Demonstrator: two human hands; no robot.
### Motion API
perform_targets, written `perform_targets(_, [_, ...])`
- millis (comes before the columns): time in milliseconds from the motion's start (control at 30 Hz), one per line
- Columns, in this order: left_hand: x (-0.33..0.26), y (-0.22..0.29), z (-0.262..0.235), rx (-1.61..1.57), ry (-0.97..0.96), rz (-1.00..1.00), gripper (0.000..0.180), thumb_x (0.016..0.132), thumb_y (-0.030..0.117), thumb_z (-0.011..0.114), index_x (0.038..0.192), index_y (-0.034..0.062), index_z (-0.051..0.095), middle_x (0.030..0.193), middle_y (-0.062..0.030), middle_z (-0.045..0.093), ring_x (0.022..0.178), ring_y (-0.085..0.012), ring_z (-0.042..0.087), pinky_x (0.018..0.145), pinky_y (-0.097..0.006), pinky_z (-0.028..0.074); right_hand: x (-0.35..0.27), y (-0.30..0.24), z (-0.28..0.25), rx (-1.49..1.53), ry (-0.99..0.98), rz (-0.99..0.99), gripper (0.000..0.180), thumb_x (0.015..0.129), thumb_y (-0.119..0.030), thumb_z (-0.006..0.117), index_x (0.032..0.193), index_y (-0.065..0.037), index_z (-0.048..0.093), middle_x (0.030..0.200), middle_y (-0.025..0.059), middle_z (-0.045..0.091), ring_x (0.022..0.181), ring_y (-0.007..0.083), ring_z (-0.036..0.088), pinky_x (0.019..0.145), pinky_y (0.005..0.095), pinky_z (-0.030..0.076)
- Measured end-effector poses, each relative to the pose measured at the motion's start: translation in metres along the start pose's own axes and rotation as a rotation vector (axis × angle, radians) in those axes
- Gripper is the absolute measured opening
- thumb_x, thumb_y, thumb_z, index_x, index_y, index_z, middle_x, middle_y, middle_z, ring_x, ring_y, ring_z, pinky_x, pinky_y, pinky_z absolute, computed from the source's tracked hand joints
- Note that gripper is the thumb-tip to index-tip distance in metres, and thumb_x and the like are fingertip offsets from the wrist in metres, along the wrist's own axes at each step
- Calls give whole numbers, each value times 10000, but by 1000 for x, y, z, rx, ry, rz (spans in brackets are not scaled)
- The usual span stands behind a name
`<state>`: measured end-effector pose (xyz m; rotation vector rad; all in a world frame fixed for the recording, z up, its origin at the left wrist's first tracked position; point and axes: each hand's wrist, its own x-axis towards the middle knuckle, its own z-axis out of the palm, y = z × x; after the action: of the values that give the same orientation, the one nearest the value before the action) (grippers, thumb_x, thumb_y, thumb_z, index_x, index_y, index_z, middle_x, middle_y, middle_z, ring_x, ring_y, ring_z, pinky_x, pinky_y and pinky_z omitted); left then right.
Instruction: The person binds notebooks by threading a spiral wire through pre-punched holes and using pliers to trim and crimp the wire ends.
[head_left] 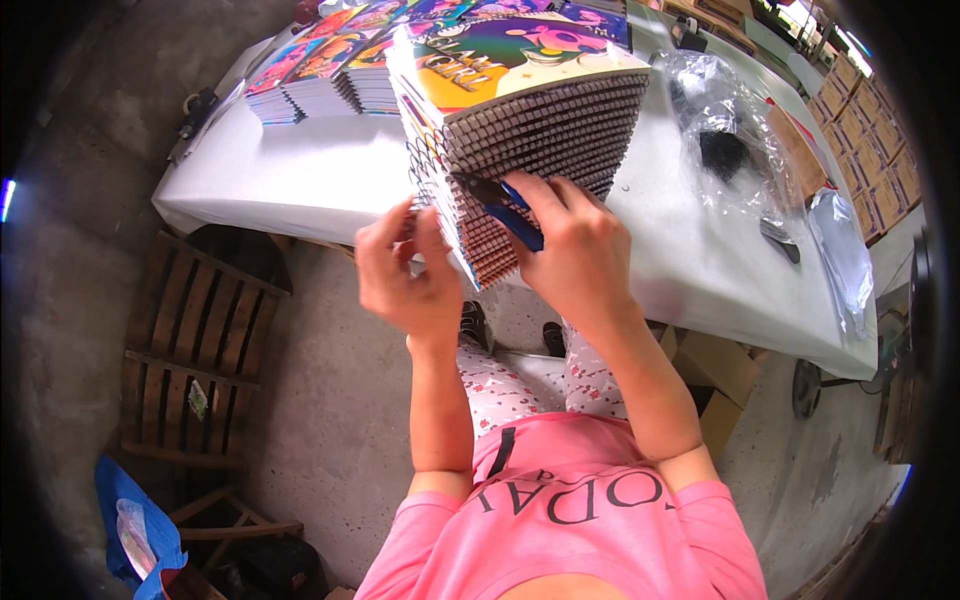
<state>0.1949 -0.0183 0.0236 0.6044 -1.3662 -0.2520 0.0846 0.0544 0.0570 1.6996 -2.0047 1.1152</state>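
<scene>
A tall stack of spiral-bound notebooks [545, 130] with colourful covers stands at the table's near edge, its black wire spines facing me. My right hand [575, 235] is closed around pliers [515, 215] with blue handles. Their dark jaws touch or nearly touch the wire ends at the stack's left corner. Beside that same corner is my left hand [408, 265], its fingers bent and blurred by motion. Whether it grips a wire end cannot be made out.
More notebook stacks [330, 75] lie at the back left of the white-covered table [270, 170]. Clear plastic wrap [735, 130] with a dark item lies to the right. Wooden slatted pallets [190, 350] stand at left; stacked cartons [865, 140] rise at far right.
</scene>
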Motion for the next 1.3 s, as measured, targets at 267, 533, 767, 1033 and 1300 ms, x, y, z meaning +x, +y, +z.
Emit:
perform_targets(267, [35, 2, -7, -1324, 298, -1418, 296, 923, 74, 372, 1156, -63, 492, 867, -113, 511, 688, -177, 432, 576, -234, 422, 6, -4, -15, -186, 98, -68, 406, 669, -243, 699, 1049, -138, 605, 940, 8, 562, 891, 187, 524, 778, 372, 340])
perform_targets(533, [28, 3, 14, -404, -274, -591, 290, 947, 336, 471, 905, 50, 503, 694, 31, 431, 597, -44, 350, 518, -195, 319, 11, -19, -17, -276, 67, -63, 446, 660, -200, 708, 1086, -143, 590, 908, 21, 552, 888, 200, 539, 785, 366, 369])
perform_targets(767, [30, 6, 25, -15, -243, -261, 298, 967, 300, 427, 850, 25, 442, 679, -35, 492, 629, -90, 409, 570, -234, 376, 11, -2, -8, -182, 4, -76, 370, 646, -140, 666, 1013, -123, 622, 798, 27, 564, 753, 196, 584, 591, 315, 410])
perform_targets(1033, [28, 7, 23, -49, -223, -275, 252, 958, 255, 450, 966, 4, 473, 676, -93, 548, 593, -148, 496, 551, -276, 415, 12, -7, -29, -190, 77, -69, 429, 672, -182, 706, 1086, -150, 593, 937, 14, 563, 907, 202, 543, 828, 359, 364])
perform_targets(1300, [25, 9, 25, -51, -199, -221, 264, 965, 268, 435, 954, 7, 472, 697, -49, 533, 630, -91, 453, 568, -241, 395, 15, -11, -20, -229, 75, -71, 430, 662, -266, 715, 1059, -144, 601, 899, 10, 564, 891, 192, 543, 768, 371, 368])
